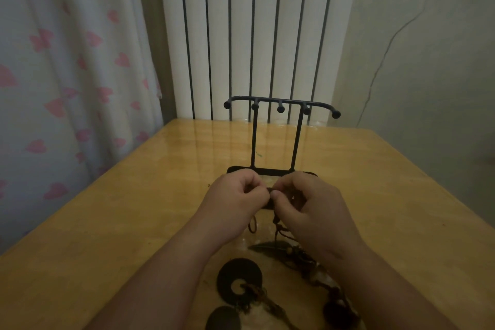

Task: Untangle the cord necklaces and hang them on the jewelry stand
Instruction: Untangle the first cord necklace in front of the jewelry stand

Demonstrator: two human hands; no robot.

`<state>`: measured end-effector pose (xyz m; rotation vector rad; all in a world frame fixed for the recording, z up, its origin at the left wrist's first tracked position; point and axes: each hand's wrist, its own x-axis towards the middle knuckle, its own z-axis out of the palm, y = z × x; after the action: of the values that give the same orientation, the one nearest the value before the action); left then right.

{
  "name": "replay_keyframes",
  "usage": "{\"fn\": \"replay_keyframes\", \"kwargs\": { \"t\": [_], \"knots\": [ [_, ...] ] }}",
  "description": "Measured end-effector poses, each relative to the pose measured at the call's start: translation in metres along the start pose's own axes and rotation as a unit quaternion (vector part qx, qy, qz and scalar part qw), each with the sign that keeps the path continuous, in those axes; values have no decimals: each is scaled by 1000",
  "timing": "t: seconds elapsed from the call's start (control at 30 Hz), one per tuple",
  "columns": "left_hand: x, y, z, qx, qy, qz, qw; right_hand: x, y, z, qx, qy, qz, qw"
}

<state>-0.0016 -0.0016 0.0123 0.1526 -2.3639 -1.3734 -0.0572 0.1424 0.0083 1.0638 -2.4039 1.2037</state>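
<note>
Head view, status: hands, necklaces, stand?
Left hand and right hand pinch the cord necklaces, tangled, trailing on table. Jewelry stand hooks bare. Nothing between hands and stand.

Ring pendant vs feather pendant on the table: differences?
Shape: the ring pendant is a round disc with a centre hole; the feather pendant is long and narrow. Place: the ring pendant lies nearer the person, between the forearms; the feather pendant lies farther off, by the right hand, which pinches the cord. Shared: both are dark and lie on the table, not on the stand.
</note>
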Motion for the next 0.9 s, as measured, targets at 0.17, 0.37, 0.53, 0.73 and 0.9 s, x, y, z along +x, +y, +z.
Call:
{"fn": "replay_keyframes", "kwargs": {
  "t": [0.17, 0.37, 0.53, 0.73, 0.9],
  "knots": [
    [0, -1, 0, -8, 3, -3, 1000, 1, -1, -1, -29, -11, 7, 999],
    [1, -3, -2, -69, 1, -24, 997, -1, -3, 6, 95, -3, 47, 994],
    [0, -1, -4, -73, -11, -13, 997, -1, -2, 4, 100, -3, 45, 994],
    [0, -2, 2, -55, 17, -34, 998, 0, -1, 5, 16, 0, 39, 999],
    [0, 0, 0, -68, 48, -50, 995, 0, -1, 6, 9, 11, 39, 999]
  ]
}}
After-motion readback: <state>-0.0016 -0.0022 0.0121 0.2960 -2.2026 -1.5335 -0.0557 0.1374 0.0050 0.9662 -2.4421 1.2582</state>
